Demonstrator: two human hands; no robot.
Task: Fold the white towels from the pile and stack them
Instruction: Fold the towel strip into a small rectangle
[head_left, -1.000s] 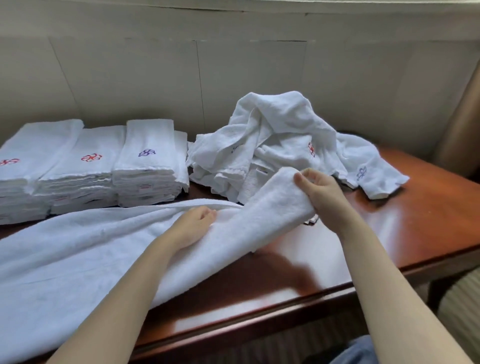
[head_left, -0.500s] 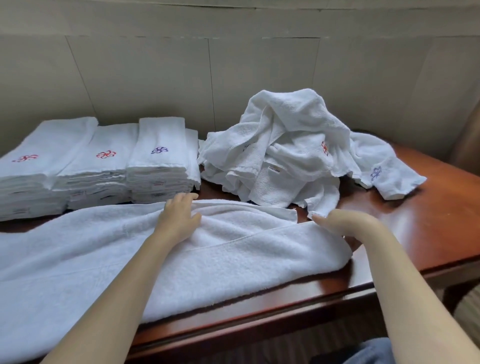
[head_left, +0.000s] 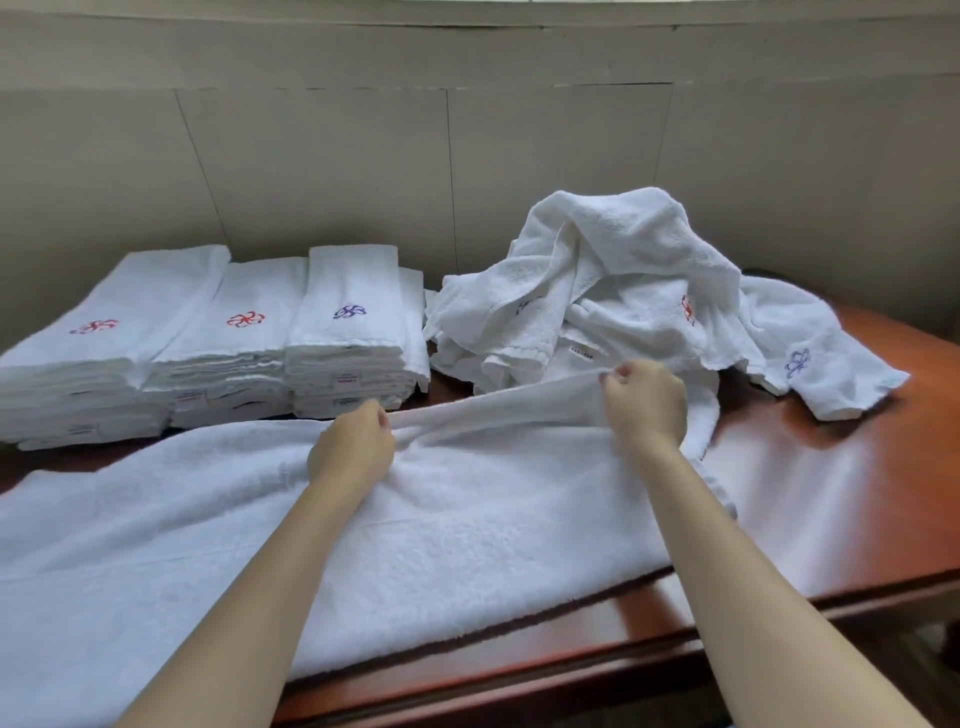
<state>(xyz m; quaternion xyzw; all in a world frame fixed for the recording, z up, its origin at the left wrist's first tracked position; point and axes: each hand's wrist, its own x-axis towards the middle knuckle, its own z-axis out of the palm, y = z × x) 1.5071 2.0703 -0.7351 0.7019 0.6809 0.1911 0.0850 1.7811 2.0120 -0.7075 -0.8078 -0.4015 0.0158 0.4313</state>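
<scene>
A long white towel (head_left: 457, 525) lies spread across the front of the wooden table (head_left: 841, 499). My left hand (head_left: 353, 447) pinches its far edge near the middle. My right hand (head_left: 644, 405) pinches the same far edge further right and holds it slightly raised off the table. Behind my right hand sits the crumpled pile of white towels (head_left: 613, 280) with red and purple emblems. Three stacks of folded white towels (head_left: 218, 338) stand side by side at the back left.
A beige panelled wall (head_left: 467, 156) runs right behind the stacks and the pile. The table's front edge (head_left: 571, 670) lies just below the spread towel. Bare polished wood shows at the right of the table.
Both hands went from lying on the flattened towel to pinching its far edge. The right hand moved back and up, lifting that edge.
</scene>
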